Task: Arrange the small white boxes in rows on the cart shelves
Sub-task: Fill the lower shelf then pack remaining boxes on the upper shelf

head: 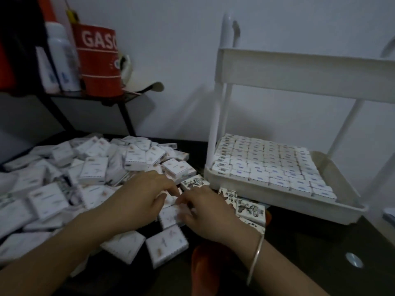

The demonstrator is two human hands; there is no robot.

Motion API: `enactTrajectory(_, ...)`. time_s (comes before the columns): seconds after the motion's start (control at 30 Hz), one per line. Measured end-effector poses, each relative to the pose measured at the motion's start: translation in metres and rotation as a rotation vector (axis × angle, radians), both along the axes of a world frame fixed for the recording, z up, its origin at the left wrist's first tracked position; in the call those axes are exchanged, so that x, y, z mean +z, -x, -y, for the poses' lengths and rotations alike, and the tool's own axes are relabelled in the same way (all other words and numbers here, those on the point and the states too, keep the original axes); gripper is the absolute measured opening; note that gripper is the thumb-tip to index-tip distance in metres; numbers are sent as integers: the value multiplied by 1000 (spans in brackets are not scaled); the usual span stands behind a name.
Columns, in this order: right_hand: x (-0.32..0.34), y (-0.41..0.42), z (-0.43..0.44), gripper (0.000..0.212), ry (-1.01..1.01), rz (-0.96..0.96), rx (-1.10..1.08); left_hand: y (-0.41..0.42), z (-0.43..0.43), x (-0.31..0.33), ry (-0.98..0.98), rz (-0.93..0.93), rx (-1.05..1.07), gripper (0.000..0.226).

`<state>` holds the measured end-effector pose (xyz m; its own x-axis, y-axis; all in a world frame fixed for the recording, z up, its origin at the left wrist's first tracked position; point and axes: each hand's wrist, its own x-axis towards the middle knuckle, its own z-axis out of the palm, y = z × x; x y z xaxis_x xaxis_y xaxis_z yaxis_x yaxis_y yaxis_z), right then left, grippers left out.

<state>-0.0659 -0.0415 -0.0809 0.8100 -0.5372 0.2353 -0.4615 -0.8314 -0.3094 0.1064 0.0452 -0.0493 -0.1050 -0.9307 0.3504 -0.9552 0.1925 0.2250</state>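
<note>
Many small white boxes (pixel 94 169) lie heaped loose on the dark table (pixel 299 242) at left. The left hand (pixel 143 195) and right hand (pixel 207 212) meet, fingertips together, over one box (pixel 170 216) at the heap's edge; blur hides whether either grips it. Step in hand, by judgement: gathering. The next move calls for carrying boxes right to the cart's lower shelf (pixel 342 201), extending the rows (pixel 271 165) into its bare right strip.

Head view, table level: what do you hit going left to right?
Loose pile of white boxes → left hand → right hand → cart's lower shelf, packed with rows of boxes.
</note>
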Motion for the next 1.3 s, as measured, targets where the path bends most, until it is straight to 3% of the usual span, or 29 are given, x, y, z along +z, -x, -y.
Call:
enactTrajectory(0.2, 0, -10, 4, 47, 67, -186, 36, -5, -11, -13, -20, 30, 3, 30)
enactTrajectory(0.33, 4, -10, 11, 50, 119, -256, 76, 1, -18, -11, -20, 129, -1, 7)
enactTrajectory(0.53, 2, -5, 20, 59, 132, -306, 107, 22, -29, -11, -121, 322, 1, 42)
enactTrajectory(0.7, 1, -6, 22, 57, 148, -275, 104, 26, -28, -18, -227, 323, 71, 47)
enactTrajectory(0.93, 15, 4, 26, 57, -33, 64, 2, 32, -22, -21, -222, 285, 43, 62)
enactTrajectory(1.03, 25, 22, 28, 59, -114, 181, -81, 38, -14, -16, -217, 179, 30, 60)
enactTrajectory(1.1, 29, 40, 31, 49, -205, 274, -124, 45, -7, -11, -214, 91, 6, 48)
enactTrajectory(1.2, 30, 73, 37, 19, -263, 452, -185, 62, 12, -4, -153, -22, -44, 35)
enactTrajectory(1.3, 32, 114, 49, 22, -218, 559, -318, 88, 39, 1, -153, -204, -100, 36)
